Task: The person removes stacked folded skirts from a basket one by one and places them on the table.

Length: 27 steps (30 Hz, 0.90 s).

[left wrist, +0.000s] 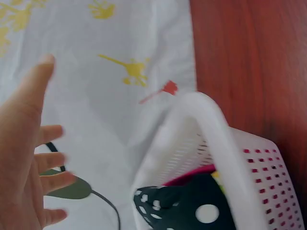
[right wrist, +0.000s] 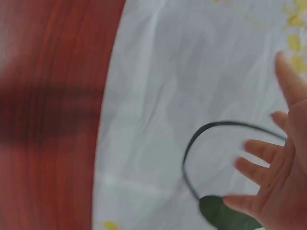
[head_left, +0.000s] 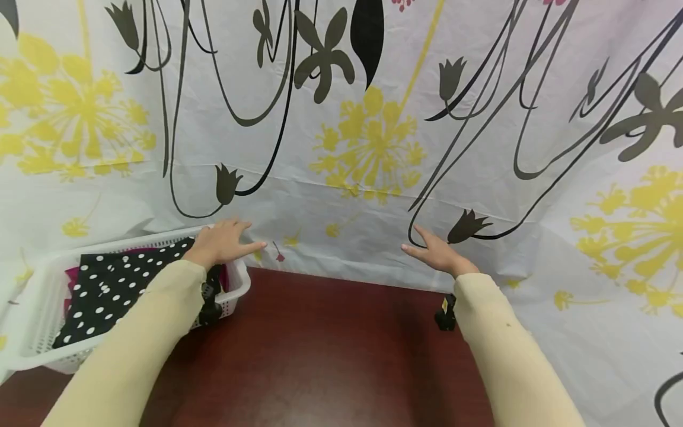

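My left hand [head_left: 221, 242] is held out above the far right corner of a white plastic basket [head_left: 242, 279], its thumb spread away from the fingers and nothing in its grasp. Inside the basket lies a black cloth with white polka dots [head_left: 114, 284], and magenta fabric [head_left: 71, 276] peeks out around it. In the left wrist view the basket's rim [left wrist: 216, 129] stands to the right of the hand. My right hand [head_left: 439, 254] reaches forward over the table's far edge, empty, with its fingers apart in the right wrist view.
A dark red-brown wooden table [head_left: 320, 350] spreads in front of me. Behind it hangs a white curtain-like sheet [head_left: 299, 142] printed with yellow flowers and grey stems, reaching down to the table's back edge. Small black devices [head_left: 445, 313] are worn on both wrists.
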Motion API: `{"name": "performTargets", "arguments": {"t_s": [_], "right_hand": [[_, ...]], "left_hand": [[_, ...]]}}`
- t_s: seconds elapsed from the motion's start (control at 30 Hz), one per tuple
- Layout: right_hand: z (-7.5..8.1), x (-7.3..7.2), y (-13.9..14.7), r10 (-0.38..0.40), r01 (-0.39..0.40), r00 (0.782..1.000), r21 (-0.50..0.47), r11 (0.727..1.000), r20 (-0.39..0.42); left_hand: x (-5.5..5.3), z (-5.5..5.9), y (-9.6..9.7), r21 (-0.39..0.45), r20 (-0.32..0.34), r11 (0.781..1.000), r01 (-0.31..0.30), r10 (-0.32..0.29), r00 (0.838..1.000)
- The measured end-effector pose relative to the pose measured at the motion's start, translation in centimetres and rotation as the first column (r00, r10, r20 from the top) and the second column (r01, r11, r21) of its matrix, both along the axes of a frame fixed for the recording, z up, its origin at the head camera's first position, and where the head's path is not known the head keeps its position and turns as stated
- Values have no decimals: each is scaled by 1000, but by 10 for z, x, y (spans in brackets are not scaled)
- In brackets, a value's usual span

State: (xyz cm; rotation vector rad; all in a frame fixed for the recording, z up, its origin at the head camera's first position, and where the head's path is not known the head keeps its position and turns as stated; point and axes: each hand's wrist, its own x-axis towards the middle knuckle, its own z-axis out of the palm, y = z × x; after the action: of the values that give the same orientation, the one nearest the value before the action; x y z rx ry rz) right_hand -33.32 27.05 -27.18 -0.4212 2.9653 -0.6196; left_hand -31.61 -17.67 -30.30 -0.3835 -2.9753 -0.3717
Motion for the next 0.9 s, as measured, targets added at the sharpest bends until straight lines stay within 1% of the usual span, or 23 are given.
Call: {"name": "performTargets", "arguments": {"t_s": [0.07,0.2,0.3,0.43,0.53,0.67,0.77,0.9], "right_hand": [[6,-2,-7,42,-42,999,-41,998,-8],[18,-4,-26,85,-86,996,-48,995,-21],[27,-3,-41,133,-135,990,-57,989,-39],[37,0,-61,191,-194,980,-55,980,-59],[42,-1,-77,219,-222,974,-54,974,-61],[45,-4,-97,246,-249,968,-80,965,-42],[47,-6,-109,268,-269,963,-90,959,-31],[49,-8,-125,290,-291,957,-91,952,-22]], "left_hand": [[3,7,-4,56,-26,998,30,-29,999],[8,20,-13,175,-55,981,84,-76,996],[12,27,-20,220,-72,970,102,-88,993],[19,34,-30,240,-68,967,88,-74,995],[23,37,-40,249,-64,966,73,-58,996],[29,39,-54,247,-80,967,63,-44,996],[33,40,-63,252,-73,966,52,-35,997],[39,42,-76,256,-47,966,19,-7,999]]}}
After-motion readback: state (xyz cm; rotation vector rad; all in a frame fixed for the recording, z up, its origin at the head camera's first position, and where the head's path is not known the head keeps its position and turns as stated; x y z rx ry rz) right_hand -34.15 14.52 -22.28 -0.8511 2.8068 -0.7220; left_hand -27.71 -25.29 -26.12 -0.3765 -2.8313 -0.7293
